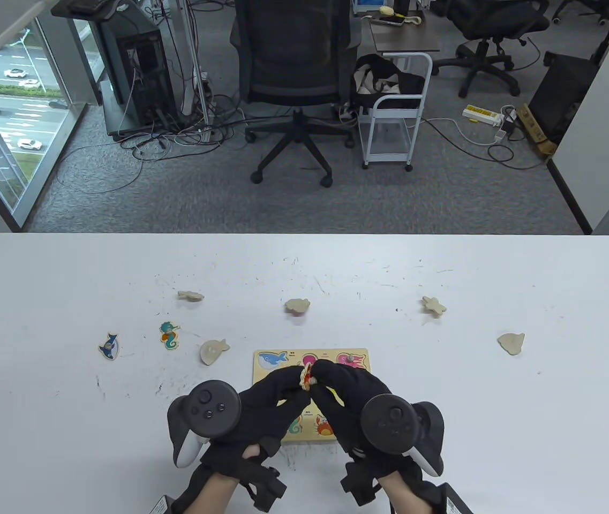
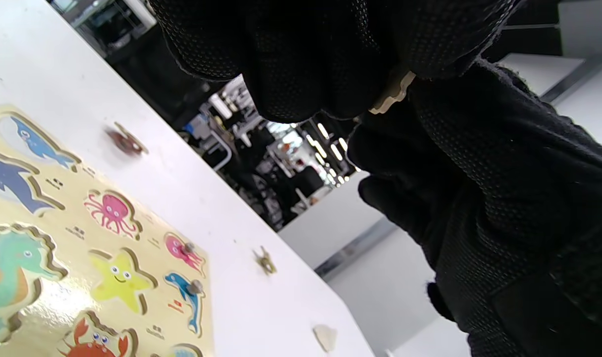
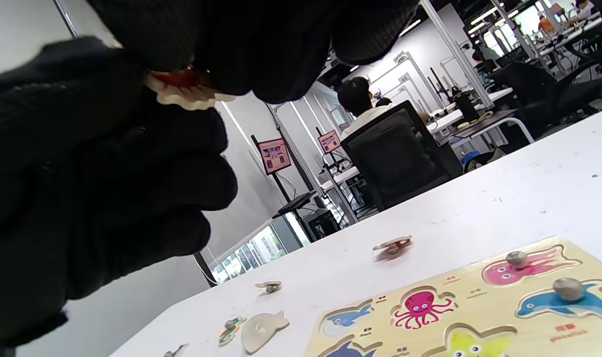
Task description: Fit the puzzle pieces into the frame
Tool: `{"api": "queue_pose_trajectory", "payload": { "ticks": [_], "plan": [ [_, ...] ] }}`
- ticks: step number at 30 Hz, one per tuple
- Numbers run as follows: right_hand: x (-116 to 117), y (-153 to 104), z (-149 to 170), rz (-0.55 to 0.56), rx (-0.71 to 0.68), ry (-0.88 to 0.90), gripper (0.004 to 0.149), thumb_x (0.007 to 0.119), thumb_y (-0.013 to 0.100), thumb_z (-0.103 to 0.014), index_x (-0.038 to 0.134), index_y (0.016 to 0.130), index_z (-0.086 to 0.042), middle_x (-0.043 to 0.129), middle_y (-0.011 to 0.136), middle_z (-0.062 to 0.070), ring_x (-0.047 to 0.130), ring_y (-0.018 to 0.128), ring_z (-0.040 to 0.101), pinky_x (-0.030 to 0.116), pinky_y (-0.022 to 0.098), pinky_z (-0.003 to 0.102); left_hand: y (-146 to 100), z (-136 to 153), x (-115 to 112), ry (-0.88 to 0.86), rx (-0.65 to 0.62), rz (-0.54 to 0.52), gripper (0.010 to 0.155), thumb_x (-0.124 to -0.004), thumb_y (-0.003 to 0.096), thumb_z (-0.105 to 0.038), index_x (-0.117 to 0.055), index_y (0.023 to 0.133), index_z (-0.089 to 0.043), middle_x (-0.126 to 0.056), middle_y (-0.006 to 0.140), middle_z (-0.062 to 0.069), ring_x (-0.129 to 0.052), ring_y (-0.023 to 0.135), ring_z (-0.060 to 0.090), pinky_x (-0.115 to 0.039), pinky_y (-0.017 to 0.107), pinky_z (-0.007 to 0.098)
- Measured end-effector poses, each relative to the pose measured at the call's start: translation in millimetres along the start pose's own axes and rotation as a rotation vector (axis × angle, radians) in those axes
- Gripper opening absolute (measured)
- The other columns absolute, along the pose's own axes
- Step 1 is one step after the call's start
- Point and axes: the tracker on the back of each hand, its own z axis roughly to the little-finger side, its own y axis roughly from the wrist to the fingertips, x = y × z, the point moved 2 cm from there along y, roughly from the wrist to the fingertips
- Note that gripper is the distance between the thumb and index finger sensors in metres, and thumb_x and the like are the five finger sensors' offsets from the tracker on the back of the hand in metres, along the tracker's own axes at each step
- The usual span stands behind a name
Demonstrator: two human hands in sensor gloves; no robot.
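From above the table, both hands meet over the puzzle frame (image 1: 312, 357): the left hand (image 1: 261, 407) and right hand (image 1: 347, 399) pinch one small red-and-cream piece (image 1: 307, 375) between their fingertips, lifted above the board. Loose pieces lie scattered on the table (image 1: 497, 428): a seahorse (image 1: 169, 335) and a shark (image 1: 109, 345) to the left, several others face down.

At the left wrist, the piece's pale edge (image 2: 392, 91) shows between the black fingers, the frame (image 2: 97, 258) lying below.

At the right wrist, the piece (image 3: 184, 89) sits gripped by both gloves, above the frame (image 3: 479, 307).
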Motion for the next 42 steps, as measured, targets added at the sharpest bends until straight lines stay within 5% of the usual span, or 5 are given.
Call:
{"api": "queue_pose_trajectory", "payload": {
  "ticks": [12,18,24,30,42],
  "plan": [
    [-1,4,8,-0.045,-0.01,0.028,0.046,0.086,0.043,-0.05,0.08,0.086,-0.036,0.094,0.081,-0.01,0.097,0.071,0.015,0.075,0.066,0.047,3,2,0,0.029,-0.034,0.035,0.053,-0.078,0.0526,-0.056,-0.071,0.101,-0.037,-0.095,0.094,-0.013,-0.095,0.09,0.015,-0.077,0.074,0.045],
    [0,3,4,-0.025,-0.026,-0.156,0.046,0.087,0.042,-0.05,0.081,0.086,-0.036,0.095,0.08,-0.011,0.098,0.07,0.014,0.075,0.066,0.046,4,9,17,0.114,-0.018,-0.008,0.057,-0.078,0.0522,-0.057,-0.071,0.104,-0.034,-0.094,0.097,-0.008,-0.093,0.091,0.02,-0.075,0.074,0.048],
    [4,4,0,-0.029,-0.044,-0.442,0.046,0.087,0.042,-0.049,0.081,0.086,-0.037,0.095,0.081,-0.012,0.098,0.071,0.013,0.075,0.067,0.046,-1,12,42,0.527,0.06,-0.165,0.063,-0.077,0.052,-0.059,-0.066,0.109,-0.034,-0.087,0.106,-0.004,-0.086,0.099,0.025,-0.07,0.077,0.052],
    [26,15,0,-0.113,-0.061,-0.782,0.045,0.087,0.042,-0.049,0.081,0.085,-0.039,0.094,0.081,-0.013,0.097,0.072,0.013,0.074,0.069,0.046,-3,22,52,0.736,0.168,-0.202,0.074,-0.065,0.0523,-0.067,-0.05,0.118,-0.035,-0.063,0.125,0.005,-0.057,0.115,0.038,-0.052,0.083,0.062],
    [87,17,26,-0.36,-0.104,-0.992,0.045,0.086,0.041,-0.05,0.08,0.085,-0.04,0.094,0.081,-0.014,0.097,0.072,0.012,0.074,0.069,0.045,-6,29,65,0.797,0.205,-0.274,0.072,-0.064,0.0525,-0.066,-0.052,0.117,-0.036,-0.064,0.124,0.004,-0.059,0.115,0.037,-0.052,0.083,0.062]
  ]
}}
